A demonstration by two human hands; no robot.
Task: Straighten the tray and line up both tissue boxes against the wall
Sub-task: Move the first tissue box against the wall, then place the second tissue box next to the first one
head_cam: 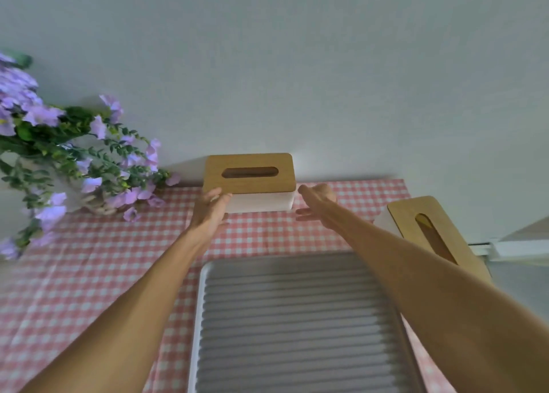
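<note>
- We see the first tissue box (249,181), white body with a wooden lid, set square-on with its back against the pale wall (297,66), slot running left to right.
- Our left hand (209,207) lies at the box's left front corner, fingers together and touching the lid edge and side; it is laid flat, not closed around anything.
- Our right hand (318,204) sits just beside the box's right end, fingers loosely spread; we cannot tell whether it touches the box.
- The second tissue box (430,235) stands well to the right, turned at an angle, slot pointing towards us, partly hidden by the right forearm.
- The grey ribbed tray (285,318) with a white rim lies near us on the pink checked cloth (89,274), between the forearms, its edges roughly parallel to the wall.
- Purple flowers (59,143) stand at the left, against the wall.
</note>
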